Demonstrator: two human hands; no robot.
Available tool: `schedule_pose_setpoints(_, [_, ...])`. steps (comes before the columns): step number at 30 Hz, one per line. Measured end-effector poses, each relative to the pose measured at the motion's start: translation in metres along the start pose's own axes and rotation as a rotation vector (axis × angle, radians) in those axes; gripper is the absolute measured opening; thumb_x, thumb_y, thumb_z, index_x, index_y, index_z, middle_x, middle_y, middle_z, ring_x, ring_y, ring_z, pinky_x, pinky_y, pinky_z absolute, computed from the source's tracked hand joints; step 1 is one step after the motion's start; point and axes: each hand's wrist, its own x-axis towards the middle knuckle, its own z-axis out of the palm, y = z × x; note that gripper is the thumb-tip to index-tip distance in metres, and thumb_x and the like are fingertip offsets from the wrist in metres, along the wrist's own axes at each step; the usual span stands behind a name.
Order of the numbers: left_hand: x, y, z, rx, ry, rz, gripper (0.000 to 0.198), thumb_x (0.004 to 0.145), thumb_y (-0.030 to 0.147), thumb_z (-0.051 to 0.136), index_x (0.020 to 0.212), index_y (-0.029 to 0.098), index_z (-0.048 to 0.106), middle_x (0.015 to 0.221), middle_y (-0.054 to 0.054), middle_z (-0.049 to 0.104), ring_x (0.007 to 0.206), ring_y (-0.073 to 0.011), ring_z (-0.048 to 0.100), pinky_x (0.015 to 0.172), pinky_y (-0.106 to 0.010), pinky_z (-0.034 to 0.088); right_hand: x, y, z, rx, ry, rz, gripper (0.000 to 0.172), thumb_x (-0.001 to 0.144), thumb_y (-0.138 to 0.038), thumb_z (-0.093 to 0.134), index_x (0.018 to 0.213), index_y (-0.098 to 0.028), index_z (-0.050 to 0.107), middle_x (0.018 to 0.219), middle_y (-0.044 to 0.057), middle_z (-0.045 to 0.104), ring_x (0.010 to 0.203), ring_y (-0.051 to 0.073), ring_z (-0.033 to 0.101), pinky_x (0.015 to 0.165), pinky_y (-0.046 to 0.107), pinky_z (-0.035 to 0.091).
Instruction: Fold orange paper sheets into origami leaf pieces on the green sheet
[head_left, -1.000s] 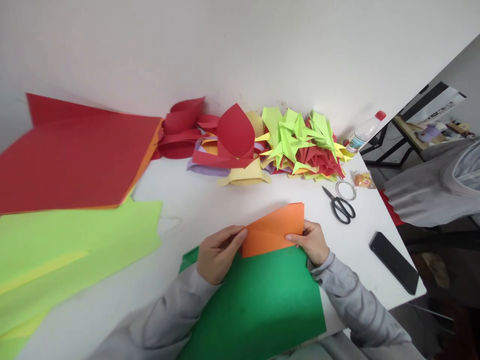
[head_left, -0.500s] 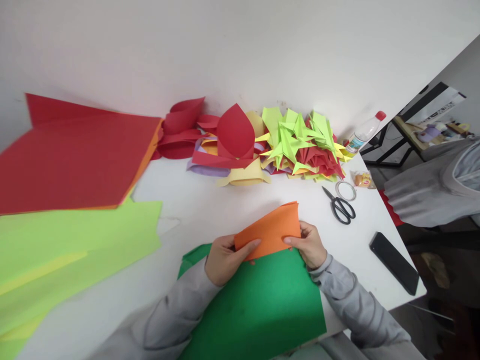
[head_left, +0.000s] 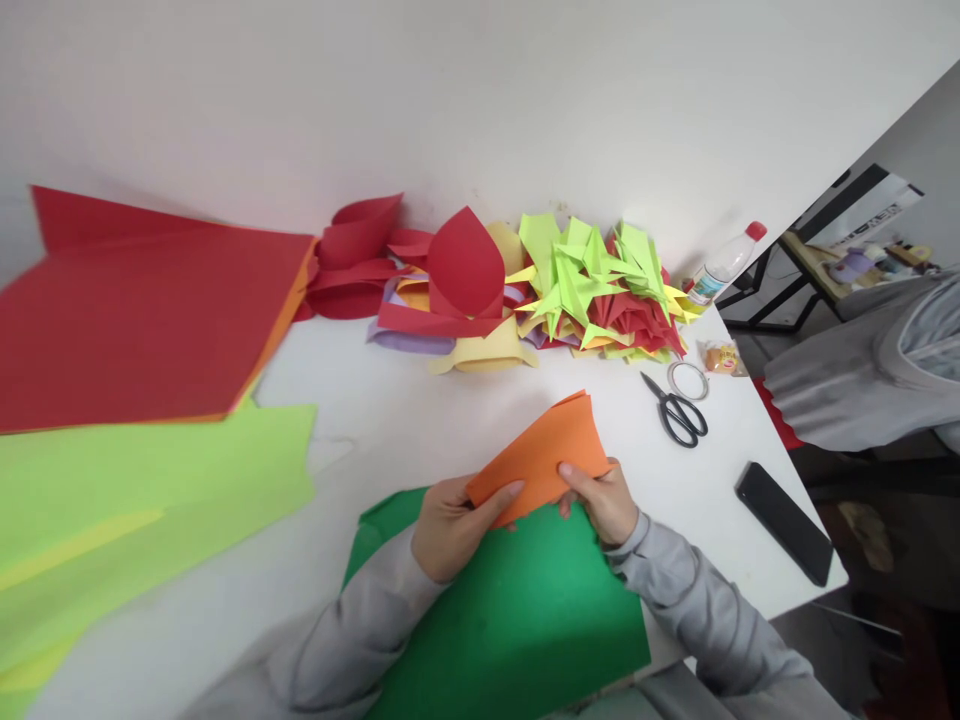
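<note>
A folded orange paper (head_left: 544, 455) is held up just above a green sheet (head_left: 510, 615) at the table's near edge. My left hand (head_left: 450, 520) pinches its lower left corner, thumb on top. My right hand (head_left: 604, 500) grips its lower right edge, fingers curled round it. The paper tilts, its far corner pointing up and away from me. Both grey sleeves rest on or beside the green sheet.
Red sheets (head_left: 142, 310) and lime sheets (head_left: 142, 500) lie at the left. A heap of folded paper shapes (head_left: 517, 295) lines the wall. Scissors (head_left: 679, 415), a tape ring (head_left: 688, 380), a bottle (head_left: 724, 265) and a black phone (head_left: 784, 520) sit at the right. Another person's grey sleeve (head_left: 862, 375) is at the far right.
The orange paper was lifted off the table and turned, its right side swinging up. My left thumb moved onto its corner and my right hand shifted under its lower edge.
</note>
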Motion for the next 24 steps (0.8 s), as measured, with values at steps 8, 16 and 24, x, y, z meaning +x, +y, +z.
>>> schedule_pose_setpoints(8, [-0.001,0.002,-0.003,-0.079,0.067,-0.076,0.033,0.07,0.04,0.072,0.047,0.017,0.066,0.044,-0.001,0.064,0.041,-0.0148,0.058,0.043,-0.023,0.048,0.005,-0.013,-0.012,0.023,0.025,0.012,0.062,0.073,-0.068,0.059,0.048,-0.012,0.062,0.044,0.009,0.063,0.032,0.011,0.052,0.034,0.021,0.041])
schedule_pose_setpoints(16, [0.003,0.0,-0.004,-0.152,0.106,-0.121,0.031,0.069,0.037,0.073,0.047,0.017,0.066,0.044,-0.002,0.064,0.041,-0.0146,0.058,0.044,-0.024,0.05,0.009,-0.019,-0.018,0.084,0.047,-0.05,0.069,0.066,-0.082,0.051,0.063,-0.014,0.066,0.048,0.007,0.065,0.036,0.013,0.055,0.038,0.024,0.045])
schedule_pose_setpoints(24, [-0.002,0.006,0.011,-0.162,-0.086,-0.109,0.031,0.068,0.044,0.07,0.054,0.017,0.068,0.052,-0.001,0.066,0.045,-0.0161,0.06,0.042,-0.026,0.053,-0.009,-0.001,0.011,-0.18,-0.086,-0.005,0.039,0.066,-0.056,0.073,0.062,-0.019,0.064,0.051,0.001,0.061,0.041,0.011,0.051,0.04,0.025,0.046])
